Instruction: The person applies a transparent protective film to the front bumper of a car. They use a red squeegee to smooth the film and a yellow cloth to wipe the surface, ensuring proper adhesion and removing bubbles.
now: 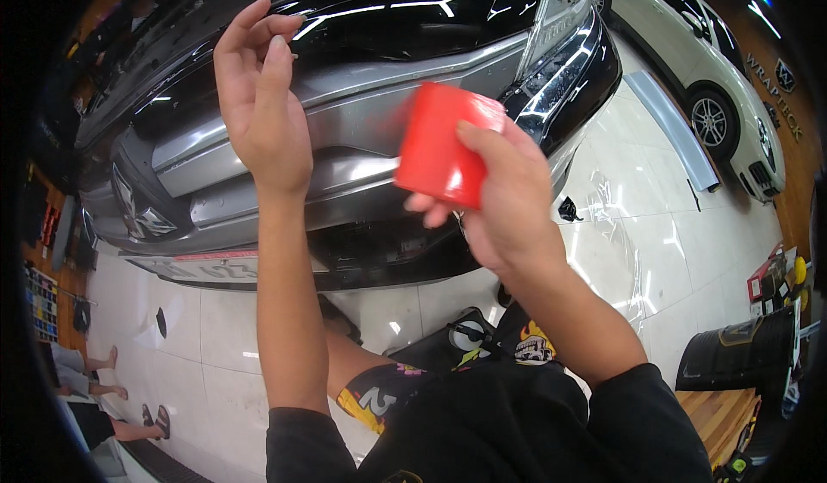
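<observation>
My right hand (515,192) grips a flat red squeegee card (446,143), thumb on its face and fingers behind it. The card is a little blurred and in front of the grey grille panel (362,134) of a dark car; whether it touches the panel I cannot tell. Raised at the left, my left hand (265,112) has its fingers loosely curled and apart, before the car's glossy black bonnet edge (379,22). I make out nothing held in it. Water drops lie on the headlight (551,87) at the right.
A white car (689,43) stands at the right, beside a long silvery panel (672,125) on the tiled floor. Clear film scraps (616,216) lie nearby. A black drum (732,354) and a wooden bench (719,418) are at the lower right. Other people's legs (103,388) show lower left.
</observation>
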Motion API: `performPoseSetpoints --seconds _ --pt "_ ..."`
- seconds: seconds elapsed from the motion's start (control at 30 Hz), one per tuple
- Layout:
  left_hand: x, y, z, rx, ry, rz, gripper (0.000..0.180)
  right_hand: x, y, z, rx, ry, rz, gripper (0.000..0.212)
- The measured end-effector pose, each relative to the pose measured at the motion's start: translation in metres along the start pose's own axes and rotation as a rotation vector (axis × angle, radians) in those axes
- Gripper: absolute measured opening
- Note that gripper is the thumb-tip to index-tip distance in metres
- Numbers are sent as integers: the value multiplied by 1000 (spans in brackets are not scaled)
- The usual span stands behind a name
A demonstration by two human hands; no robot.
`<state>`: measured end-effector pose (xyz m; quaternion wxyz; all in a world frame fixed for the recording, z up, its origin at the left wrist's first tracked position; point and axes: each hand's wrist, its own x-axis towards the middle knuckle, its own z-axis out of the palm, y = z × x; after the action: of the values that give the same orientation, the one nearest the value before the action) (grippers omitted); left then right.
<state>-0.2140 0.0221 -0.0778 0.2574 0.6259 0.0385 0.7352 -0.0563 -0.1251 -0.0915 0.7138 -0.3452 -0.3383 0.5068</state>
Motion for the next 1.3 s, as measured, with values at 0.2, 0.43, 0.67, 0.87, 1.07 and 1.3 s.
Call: performPoseSetpoints --seconds 0.2,0.43,0.67,0.87,1.07,1.3 --pt "-3 -1 1 13 -2 8 43 23 -25 -18 136 139 -26 33" --pt "-2 0 1 -14 -3 -7 42 50 -22 -16 -85 270 -62 32" --pt "-3 5 1 -54 9 -21 42 40 -9 2 -53 203 -151 31" --pt "-5 6 0 -12 17 -33 48 39 1 3 33 169 -142 32" --pt "-8 11 3 -25 23 -61 50 52 3 9 60 198 -148 30" --pt "-7 11 2 48 -9 -66 51 27 -34 -33 21 162 -10 30"
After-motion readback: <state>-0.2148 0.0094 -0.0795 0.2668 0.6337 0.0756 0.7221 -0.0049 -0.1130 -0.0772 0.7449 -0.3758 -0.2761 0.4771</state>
